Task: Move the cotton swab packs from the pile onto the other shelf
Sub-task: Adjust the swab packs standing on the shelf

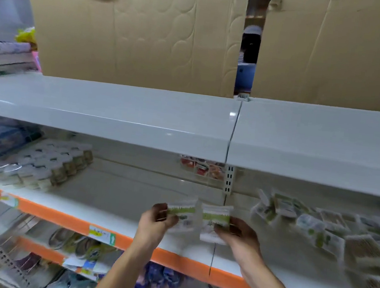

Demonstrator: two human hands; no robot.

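Cotton swab packs — light, crinkly, slippery film; left hand point(158, 217) pinching one pack point(180, 215), right hand point(236, 232) pinching another point(215, 222) — best gripped by their edges.

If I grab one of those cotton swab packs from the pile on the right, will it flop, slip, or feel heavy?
Probably light: the left hand holds a cotton swab pack by its edge. It looks like a thin clear bag, so likely a bit floppy and slick. The pile lies jumbled, so neighbouring packs may slide.
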